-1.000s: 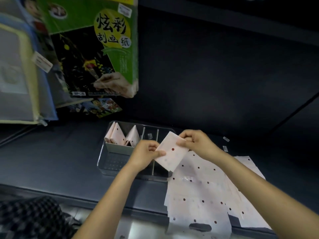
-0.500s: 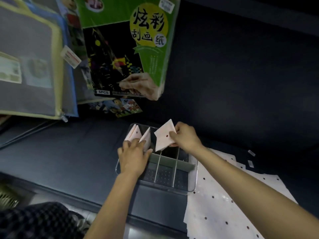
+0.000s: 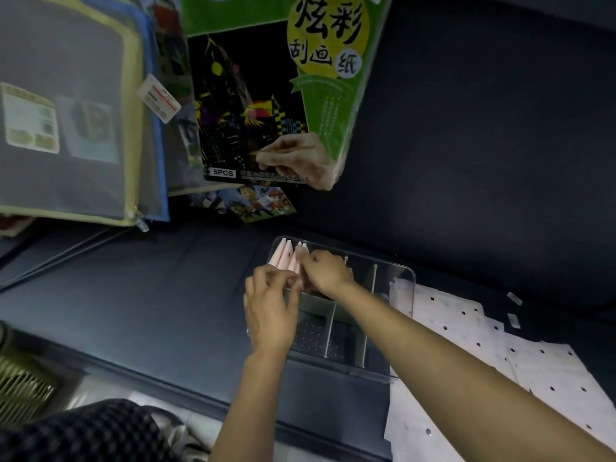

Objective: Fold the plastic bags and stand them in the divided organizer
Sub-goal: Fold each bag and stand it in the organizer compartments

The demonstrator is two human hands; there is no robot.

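Left hand, fingers curled at organizer near-left wall, steadying standing folded bags just beyond; right hand alongside, pinching newest folded bag, point up, into far-left compartment; unfolded bags well right.

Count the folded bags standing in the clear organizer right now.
At least 4 white tips show: folded bags packed together in the organizer's far-left compartment, right by the left hand and right hand. The hands may hide more.

"5PCS", "炫彩刮画纸" on green packet
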